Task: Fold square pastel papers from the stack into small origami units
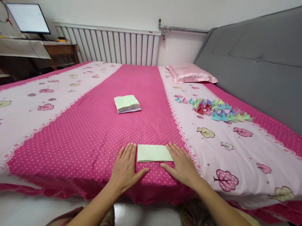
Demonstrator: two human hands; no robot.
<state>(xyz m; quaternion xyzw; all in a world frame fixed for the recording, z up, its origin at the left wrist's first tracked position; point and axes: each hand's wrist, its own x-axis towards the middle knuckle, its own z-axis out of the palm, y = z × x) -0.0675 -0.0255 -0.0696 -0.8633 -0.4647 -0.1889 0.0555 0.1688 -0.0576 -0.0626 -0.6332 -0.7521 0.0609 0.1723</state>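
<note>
A pale green sheet of paper [154, 153], folded into a long rectangle, lies on the pink bedspread close to the bed's front edge. At its left end my left hand [126, 167] rests flat on the cloth, fingers stretched out, thumb pointing toward the paper's lower edge. My right hand [181, 163] lies flat at the other end, its fingertips at or on the paper's right edge. Neither hand grips anything. Farther back on the bed sits a stack of square paper [127, 104] with a pale green sheet on top.
Several small folded paper pieces [216, 110] in many colours stand in rows to the right. Behind them are a pink pillow [191, 73] and a grey padded headboard [264, 47]. A radiator [109, 41] and a desk with a monitor [29, 18] stand beyond the bed.
</note>
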